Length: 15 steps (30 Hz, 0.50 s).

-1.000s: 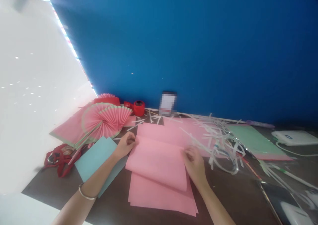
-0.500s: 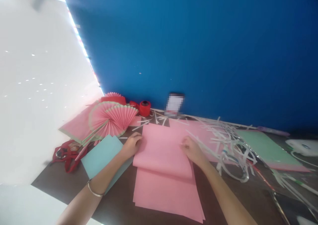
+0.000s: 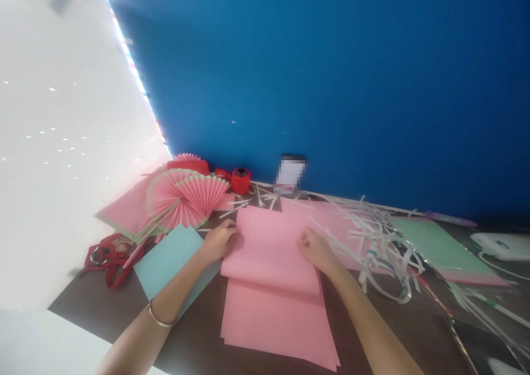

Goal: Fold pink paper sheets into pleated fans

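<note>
A pink paper sheet [image 3: 269, 248] is folded over toward me, its near edge curving above more pink sheets [image 3: 277, 325] on the dark table. At its left edge, my left hand [image 3: 219, 240] grips the sheet with bent fingers. My right hand [image 3: 315, 248] is closed at the right edge, thumb and fingers pinched on the paper. Pale blue paper [image 3: 169, 259] lies under my left forearm, which wears a bangle [image 3: 158, 315]. Another pink sheet [image 3: 343, 215] lies behind my right hand.
Pleated pink fans [image 3: 186, 198] with green rims and a red tape roll [image 3: 240, 180] stand at the back left. White paper strips [image 3: 385, 248] are heaped on the right beside green paper [image 3: 443, 248]. A blue wall [image 3: 314, 77] closes off the back.
My right hand has shifted slightly left along the pink sheet, fingers more curled. My left hand stays at the left edge, and the fold looks the same.
</note>
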Each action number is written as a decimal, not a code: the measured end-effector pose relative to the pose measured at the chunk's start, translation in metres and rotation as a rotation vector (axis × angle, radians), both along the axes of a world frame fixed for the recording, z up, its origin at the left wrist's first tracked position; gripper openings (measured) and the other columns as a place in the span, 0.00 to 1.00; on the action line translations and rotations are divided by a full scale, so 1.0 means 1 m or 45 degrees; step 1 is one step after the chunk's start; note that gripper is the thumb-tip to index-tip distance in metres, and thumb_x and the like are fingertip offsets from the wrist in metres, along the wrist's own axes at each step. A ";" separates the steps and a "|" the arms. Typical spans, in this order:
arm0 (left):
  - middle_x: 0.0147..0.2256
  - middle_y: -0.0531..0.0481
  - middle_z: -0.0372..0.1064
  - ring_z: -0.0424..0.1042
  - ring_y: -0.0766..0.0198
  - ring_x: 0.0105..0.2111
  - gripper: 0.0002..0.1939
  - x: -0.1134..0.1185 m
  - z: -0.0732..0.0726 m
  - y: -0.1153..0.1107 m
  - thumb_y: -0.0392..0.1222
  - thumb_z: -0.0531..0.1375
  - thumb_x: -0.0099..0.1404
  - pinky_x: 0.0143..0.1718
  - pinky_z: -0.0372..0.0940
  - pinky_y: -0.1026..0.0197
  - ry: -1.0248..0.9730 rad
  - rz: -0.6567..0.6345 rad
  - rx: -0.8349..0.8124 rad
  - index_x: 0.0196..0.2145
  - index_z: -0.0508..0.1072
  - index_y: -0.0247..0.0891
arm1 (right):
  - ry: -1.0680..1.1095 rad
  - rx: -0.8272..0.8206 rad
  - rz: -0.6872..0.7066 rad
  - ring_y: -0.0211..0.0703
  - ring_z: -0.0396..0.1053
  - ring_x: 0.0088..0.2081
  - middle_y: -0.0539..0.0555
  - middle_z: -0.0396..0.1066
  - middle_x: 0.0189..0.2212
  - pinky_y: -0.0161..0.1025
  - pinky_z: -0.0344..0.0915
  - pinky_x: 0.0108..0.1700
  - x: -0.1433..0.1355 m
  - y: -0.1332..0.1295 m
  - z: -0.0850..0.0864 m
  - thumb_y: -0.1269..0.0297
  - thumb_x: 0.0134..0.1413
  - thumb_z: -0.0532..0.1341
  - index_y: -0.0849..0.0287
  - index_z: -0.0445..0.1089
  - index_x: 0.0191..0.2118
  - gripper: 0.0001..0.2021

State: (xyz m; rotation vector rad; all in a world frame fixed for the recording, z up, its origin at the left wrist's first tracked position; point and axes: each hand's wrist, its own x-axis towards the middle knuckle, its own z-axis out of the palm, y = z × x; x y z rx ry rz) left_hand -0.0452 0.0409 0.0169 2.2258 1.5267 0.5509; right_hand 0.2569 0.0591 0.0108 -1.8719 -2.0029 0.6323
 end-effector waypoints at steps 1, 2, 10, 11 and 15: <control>0.44 0.48 0.63 0.69 0.62 0.37 0.13 0.000 0.001 -0.001 0.33 0.51 0.61 0.38 0.62 0.63 0.043 0.007 0.004 0.38 0.73 0.42 | -0.013 -0.001 -0.006 0.37 0.62 0.23 0.46 0.63 0.19 0.33 0.52 0.27 -0.001 0.000 0.000 0.67 0.47 0.53 0.56 0.58 0.27 0.02; 0.45 0.48 0.63 0.69 0.62 0.36 0.13 0.001 0.002 -0.002 0.34 0.51 0.61 0.37 0.62 0.63 0.098 0.020 0.015 0.39 0.73 0.42 | -0.027 -0.003 -0.010 0.36 0.62 0.23 0.46 0.63 0.20 0.32 0.52 0.26 -0.001 0.000 0.000 0.68 0.47 0.53 0.56 0.58 0.27 0.02; 0.50 0.48 0.61 0.65 0.58 0.43 0.14 -0.002 0.003 -0.002 0.32 0.49 0.62 0.41 0.60 0.58 0.335 -0.148 0.239 0.40 0.71 0.41 | -0.213 -0.009 -0.011 0.38 0.59 0.22 0.47 0.60 0.19 0.33 0.48 0.25 -0.012 -0.010 0.017 0.69 0.51 0.53 0.57 0.58 0.28 0.03; 0.49 0.47 0.62 0.63 0.57 0.44 0.15 -0.002 0.001 -0.002 0.30 0.48 0.62 0.43 0.59 0.57 0.335 -0.190 0.257 0.40 0.70 0.40 | -0.288 0.013 -0.006 0.39 0.60 0.23 0.49 0.61 0.20 0.34 0.48 0.26 -0.015 -0.012 0.022 0.69 0.52 0.53 0.57 0.59 0.29 0.03; 0.42 0.45 0.67 0.63 0.57 0.42 0.16 -0.001 -0.003 -0.002 0.25 0.50 0.59 0.43 0.57 0.55 0.407 -0.219 0.256 0.42 0.68 0.37 | -0.551 0.177 0.138 0.44 0.65 0.30 0.58 0.68 0.30 0.37 0.54 0.31 -0.032 -0.018 0.036 0.76 0.53 0.49 0.60 0.65 0.31 0.09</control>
